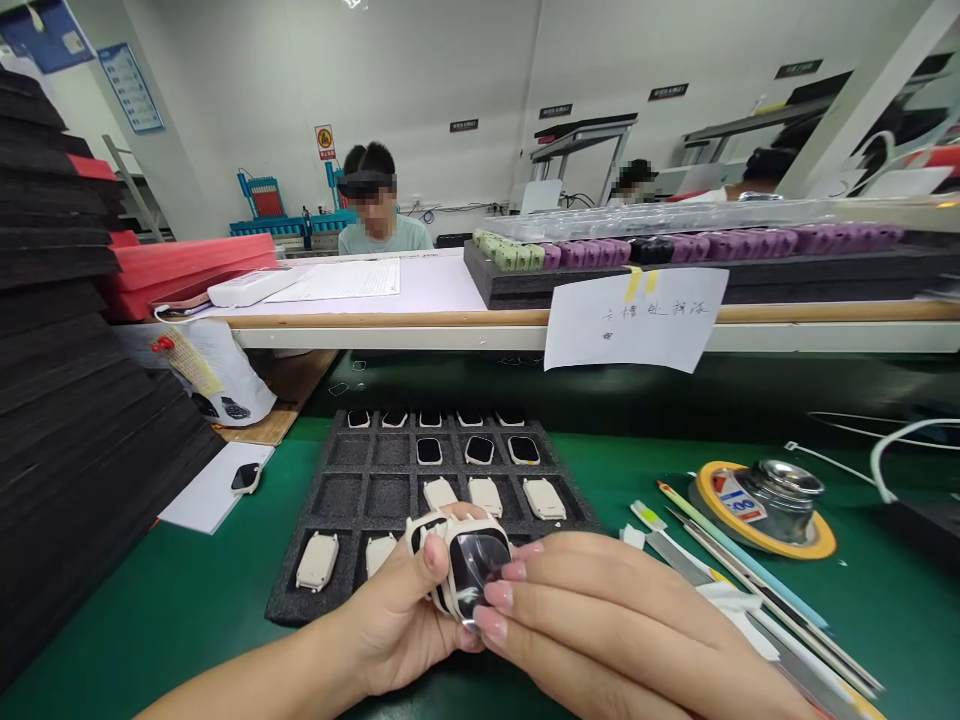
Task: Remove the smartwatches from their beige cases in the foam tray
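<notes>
Above the near edge of the dark foam tray (pixel 343 497), the left hand (pixel 401 610) is clamped on two watch cases (pixel 474 565), probably to steady them with the black face outward. Fingertips of the right hand (pixel 592 610) lie together along that face's edge, perhaps to control a clear film. Compartments likely keep the other cases apart. A tape roll (pixel 765 507) has a partly legible label; handwritten characters mark the hanging paper (pixel 636 320).
</notes>
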Tool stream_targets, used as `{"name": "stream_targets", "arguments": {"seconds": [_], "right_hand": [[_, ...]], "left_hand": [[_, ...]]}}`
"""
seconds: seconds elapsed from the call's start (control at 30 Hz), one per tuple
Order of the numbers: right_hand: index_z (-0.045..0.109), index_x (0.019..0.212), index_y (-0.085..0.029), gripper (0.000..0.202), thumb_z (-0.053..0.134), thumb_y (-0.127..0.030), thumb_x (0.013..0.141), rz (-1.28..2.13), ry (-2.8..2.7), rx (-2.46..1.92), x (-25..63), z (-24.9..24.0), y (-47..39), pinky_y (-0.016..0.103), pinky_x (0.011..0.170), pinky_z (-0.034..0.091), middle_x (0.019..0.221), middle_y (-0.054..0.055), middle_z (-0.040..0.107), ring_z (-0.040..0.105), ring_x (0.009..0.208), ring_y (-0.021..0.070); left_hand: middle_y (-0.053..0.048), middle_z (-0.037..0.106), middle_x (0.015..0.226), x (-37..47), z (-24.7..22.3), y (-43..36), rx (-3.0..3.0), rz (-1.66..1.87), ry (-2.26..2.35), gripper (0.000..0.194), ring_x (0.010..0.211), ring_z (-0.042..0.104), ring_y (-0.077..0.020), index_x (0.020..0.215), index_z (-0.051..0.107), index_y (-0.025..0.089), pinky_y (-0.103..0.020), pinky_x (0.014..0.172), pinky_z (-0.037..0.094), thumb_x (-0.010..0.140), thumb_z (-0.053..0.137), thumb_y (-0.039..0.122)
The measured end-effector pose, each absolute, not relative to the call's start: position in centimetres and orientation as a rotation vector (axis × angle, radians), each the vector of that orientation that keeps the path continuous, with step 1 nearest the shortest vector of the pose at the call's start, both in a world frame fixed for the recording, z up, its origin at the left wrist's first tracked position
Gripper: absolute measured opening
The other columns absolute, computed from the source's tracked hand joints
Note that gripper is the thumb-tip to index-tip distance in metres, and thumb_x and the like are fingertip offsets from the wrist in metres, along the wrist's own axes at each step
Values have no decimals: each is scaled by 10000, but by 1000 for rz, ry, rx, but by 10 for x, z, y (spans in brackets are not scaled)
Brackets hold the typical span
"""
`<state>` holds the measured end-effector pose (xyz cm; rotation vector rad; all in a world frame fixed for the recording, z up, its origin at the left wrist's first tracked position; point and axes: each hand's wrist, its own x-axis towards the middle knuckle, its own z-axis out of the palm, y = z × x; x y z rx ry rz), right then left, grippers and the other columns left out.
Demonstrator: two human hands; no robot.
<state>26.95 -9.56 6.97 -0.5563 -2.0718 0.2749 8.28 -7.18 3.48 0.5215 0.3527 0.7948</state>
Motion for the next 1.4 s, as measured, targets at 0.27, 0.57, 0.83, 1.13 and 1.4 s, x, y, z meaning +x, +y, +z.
{"name": "stream_targets", "arguments": {"seconds": [0.27,0.57,0.83,1.13,1.4], "right_hand": [[540,1316,-237,541,759,-333,831,240,-2165,-760,262,66,-78,290,656,553,885,43,657,627,758,181],[584,1201,-235,580,873,-276,700,404,-2049,-621,270,71,-67,280,808,534,1014,39,700,654,897,183],[558,1231,-214,491,727,-172,772,143,-2089,-713,271,66,-60,348,846,530,1065,67,697,645,957,211],[647,1010,-186,275,677,-242,742,380,-1981,-1050,271,38,-30,377,785,559,963,67,697,671,880,233],[641,1051,-187,296,664,-337,797,892,-1732,-947,273,49,-37,356,856,582,1014,83,749,717,929,228]], "left_hand": [[-27,657,776,93,31,-77,607,913,479,463,680,607,-102,963,676,155,-156,552,442,653,867,441],[-59,697,687,88,39,-70,380,836,513,488,400,423,11,866,744,77,-87,396,356,636,865,490],[-100,744,827,93,43,-68,288,1041,700,351,683,707,-148,910,722,103,-137,486,536,663,882,294],[-89,744,898,85,54,-45,262,1236,974,49,730,752,-188,909,660,148,-149,458,552,864,677,159],[-70,729,844,87,49,-47,273,1153,941,133,580,692,-127,955,635,152,-136,419,479,839,696,177]]}}
